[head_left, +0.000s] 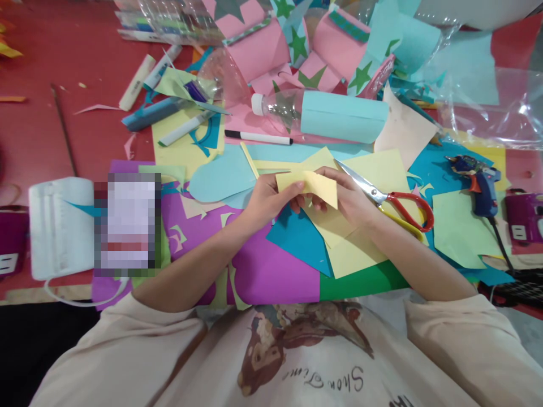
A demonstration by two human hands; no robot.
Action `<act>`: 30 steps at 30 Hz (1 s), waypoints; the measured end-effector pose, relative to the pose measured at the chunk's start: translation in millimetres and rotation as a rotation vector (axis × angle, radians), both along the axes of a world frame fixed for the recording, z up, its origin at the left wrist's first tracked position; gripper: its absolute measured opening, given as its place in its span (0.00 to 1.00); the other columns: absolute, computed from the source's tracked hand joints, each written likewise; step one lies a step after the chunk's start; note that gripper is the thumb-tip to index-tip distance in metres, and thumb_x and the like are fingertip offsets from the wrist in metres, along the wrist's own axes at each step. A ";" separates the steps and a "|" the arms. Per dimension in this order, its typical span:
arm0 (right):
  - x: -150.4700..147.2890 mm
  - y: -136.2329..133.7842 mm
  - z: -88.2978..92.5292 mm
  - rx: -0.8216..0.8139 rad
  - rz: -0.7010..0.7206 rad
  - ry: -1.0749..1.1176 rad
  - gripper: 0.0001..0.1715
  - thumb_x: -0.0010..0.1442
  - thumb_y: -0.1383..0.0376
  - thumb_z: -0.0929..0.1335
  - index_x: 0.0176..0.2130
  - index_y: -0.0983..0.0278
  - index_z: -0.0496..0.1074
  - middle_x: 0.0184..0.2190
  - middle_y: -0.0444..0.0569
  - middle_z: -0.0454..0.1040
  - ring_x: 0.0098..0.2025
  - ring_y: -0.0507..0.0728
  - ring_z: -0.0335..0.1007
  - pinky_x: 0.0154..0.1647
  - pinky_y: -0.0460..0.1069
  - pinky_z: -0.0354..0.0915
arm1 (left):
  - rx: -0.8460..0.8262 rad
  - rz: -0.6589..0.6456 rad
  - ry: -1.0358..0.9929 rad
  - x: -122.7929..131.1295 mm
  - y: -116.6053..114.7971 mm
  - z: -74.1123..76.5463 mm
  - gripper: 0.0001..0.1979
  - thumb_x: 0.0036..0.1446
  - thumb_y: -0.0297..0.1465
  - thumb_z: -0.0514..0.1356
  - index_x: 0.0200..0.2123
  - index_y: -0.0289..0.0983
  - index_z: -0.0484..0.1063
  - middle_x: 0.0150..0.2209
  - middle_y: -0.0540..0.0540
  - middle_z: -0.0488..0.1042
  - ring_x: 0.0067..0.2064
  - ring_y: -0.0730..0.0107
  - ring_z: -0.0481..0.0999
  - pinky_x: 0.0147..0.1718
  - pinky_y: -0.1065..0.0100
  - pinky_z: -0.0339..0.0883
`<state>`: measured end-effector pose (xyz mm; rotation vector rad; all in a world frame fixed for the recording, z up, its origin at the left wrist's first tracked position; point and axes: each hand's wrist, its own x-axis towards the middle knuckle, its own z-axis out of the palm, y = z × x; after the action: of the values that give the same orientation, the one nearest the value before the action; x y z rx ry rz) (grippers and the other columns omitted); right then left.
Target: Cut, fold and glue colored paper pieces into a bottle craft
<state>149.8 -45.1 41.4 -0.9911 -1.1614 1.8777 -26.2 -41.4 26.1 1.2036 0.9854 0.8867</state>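
A small folded piece of pale yellow paper [311, 185] is held between both hands above the table. My left hand [269, 200] pinches its left end with thumb and fingers closed. My right hand [350, 195] grips its right side, fingers curled behind it. Red-handled scissors [392, 200] lie just right of my right hand, blades pointing up-left. Beneath the hands lie yellow [352, 249], teal [299, 237] and purple [271, 271] paper sheets.
A plastic bottle wrapped in light blue paper [335, 116] lies behind the hands, with a black marker [258, 137] beside it. A blue glue gun [479, 181] rests at right. Markers, paper scraps and pink rolls crowd the far red table [51, 130]. A white box [59, 226] sits left.
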 end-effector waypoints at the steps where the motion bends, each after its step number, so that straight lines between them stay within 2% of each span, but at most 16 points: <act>1: 0.0 -0.3 0.2 -0.001 0.006 -0.006 0.13 0.57 0.55 0.69 0.32 0.62 0.70 0.21 0.40 0.69 0.23 0.47 0.66 0.23 0.43 0.60 | -0.005 0.000 0.007 -0.4 -0.2 -0.2 0.18 0.51 0.43 0.64 0.21 0.34 0.71 0.18 0.48 0.74 0.17 0.75 0.71 0.16 0.74 0.65; 8: 1.2 -2.1 7.2 0.006 -0.012 -0.074 0.09 0.60 0.59 0.67 0.32 0.61 0.69 0.24 0.41 0.69 0.25 0.48 0.68 0.25 0.44 0.60 | 0.009 0.034 -0.008 1.5 -0.4 2.2 0.20 0.50 0.45 0.65 0.20 0.34 0.71 0.17 0.49 0.73 0.16 0.76 0.70 0.15 0.76 0.64; 16: -0.3 0.9 0.2 0.065 -0.009 -0.051 0.16 0.57 0.54 0.70 0.31 0.63 0.66 0.24 0.40 0.67 0.23 0.47 0.66 0.21 0.43 0.59 | 0.026 -0.034 0.115 -0.6 -1.1 2.8 0.24 0.53 0.49 0.62 0.19 0.33 0.71 0.16 0.49 0.71 0.19 0.77 0.71 0.17 0.78 0.65; 20: 0.5 0.8 -1.7 0.130 -0.045 -0.087 0.17 0.57 0.53 0.70 0.29 0.63 0.66 0.22 0.39 0.66 0.22 0.46 0.65 0.22 0.43 0.59 | 0.036 -0.022 0.121 -0.6 -0.6 3.1 0.21 0.52 0.47 0.63 0.21 0.33 0.73 0.16 0.50 0.71 0.16 0.79 0.69 0.17 0.77 0.63; 24: 0.5 0.1 -2.5 0.181 -0.082 -0.121 0.17 0.57 0.54 0.70 0.29 0.63 0.66 0.20 0.38 0.66 0.21 0.45 0.64 0.21 0.43 0.59 | 0.020 -0.046 0.105 0.9 -1.1 7.4 0.18 0.49 0.44 0.65 0.26 0.33 0.74 0.18 0.50 0.74 0.18 0.77 0.72 0.18 0.77 0.65; 30: -0.4 0.1 -2.7 0.235 -0.131 -0.126 0.17 0.58 0.56 0.70 0.27 0.64 0.66 0.18 0.37 0.66 0.19 0.44 0.62 0.20 0.42 0.58 | 0.024 -0.061 0.107 2.1 -1.5 8.9 0.18 0.50 0.45 0.65 0.26 0.34 0.73 0.18 0.50 0.74 0.19 0.75 0.73 0.18 0.75 0.66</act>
<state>149.4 -45.0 38.7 -1.0370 -1.3226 1.5549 -24.2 -42.9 35.0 1.3062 1.0207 0.7944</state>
